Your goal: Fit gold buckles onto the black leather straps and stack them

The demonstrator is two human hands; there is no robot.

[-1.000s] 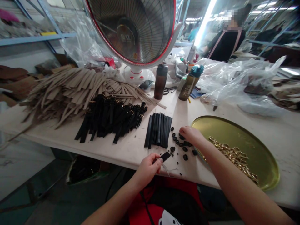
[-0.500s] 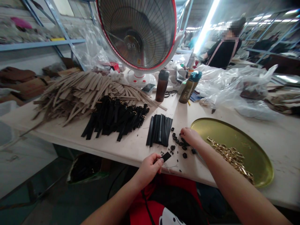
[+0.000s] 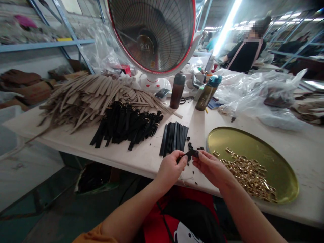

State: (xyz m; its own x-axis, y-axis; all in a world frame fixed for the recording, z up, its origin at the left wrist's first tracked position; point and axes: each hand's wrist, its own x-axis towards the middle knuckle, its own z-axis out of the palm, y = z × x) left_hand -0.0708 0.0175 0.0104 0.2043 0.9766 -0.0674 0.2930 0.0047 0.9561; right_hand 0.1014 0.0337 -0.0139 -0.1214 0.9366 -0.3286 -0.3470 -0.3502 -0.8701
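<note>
My left hand [image 3: 172, 170] pinches a short black strap [image 3: 188, 154] above the table's front edge. At the strap's right end, my right hand [image 3: 211, 168] is closed on a small black loop [image 3: 196, 154]; whether the strap passes through it is hidden by the fingers. Partly behind my hands lie several more black loops [image 3: 189, 145]. Just beyond my left hand is a row of flat black strips [image 3: 174, 135]. To the right, gold buckles [image 3: 249, 175] are heaped on an oval gold-coloured tray [image 3: 233, 136].
Black buckled straps [image 3: 124, 126] and a large heap of beige strips [image 3: 86, 98] cover the left of the table. Behind stand a round fan heater [image 3: 152, 37], a brown bottle [image 3: 177, 91] and a green bottle [image 3: 208, 92]. Clear plastic bags [image 3: 258, 91] lie back right.
My right hand has come from the scattered loops to the strap's end, bringing a loop. My left hand has moved slightly up and right with the strap.
</note>
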